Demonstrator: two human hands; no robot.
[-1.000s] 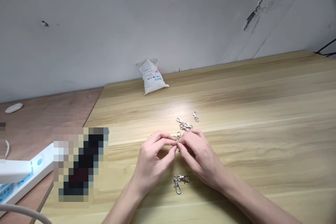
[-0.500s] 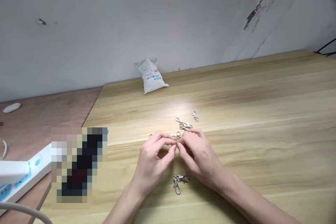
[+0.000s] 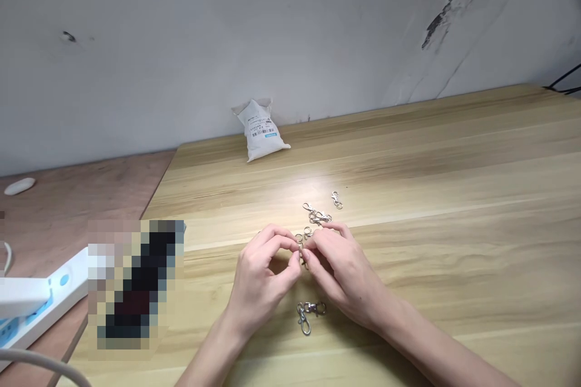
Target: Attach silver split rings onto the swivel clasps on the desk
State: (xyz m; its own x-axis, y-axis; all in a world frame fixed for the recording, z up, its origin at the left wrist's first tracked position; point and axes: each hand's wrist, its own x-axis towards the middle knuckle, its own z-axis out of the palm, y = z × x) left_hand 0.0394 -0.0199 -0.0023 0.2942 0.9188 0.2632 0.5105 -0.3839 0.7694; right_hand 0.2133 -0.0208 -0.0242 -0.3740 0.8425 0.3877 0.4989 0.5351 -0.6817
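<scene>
From the head view, the left hand (image 3: pixel 258 275) and right hand (image 3: pixel 345 275) pinch narrowly, holding a small metal ring (image 3: pixel 301 252) up between them, clear of the wooden worktop (image 3: pixel 431 193). Silver lobster clasps (image 3: pixel 315 216) lie farther off, with another pair (image 3: pixel 311 313) nearer.

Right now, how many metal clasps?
5 or more: two clasps below the left hand and right hand, one alone farther off, two tangled beside it; more may hide there.

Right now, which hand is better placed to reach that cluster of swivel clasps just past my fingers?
Probably your right hand: its fingers end just below the swivel clasps, while your left hand sits further away. Both hands seem to pinch a small metal piece, though.
</scene>
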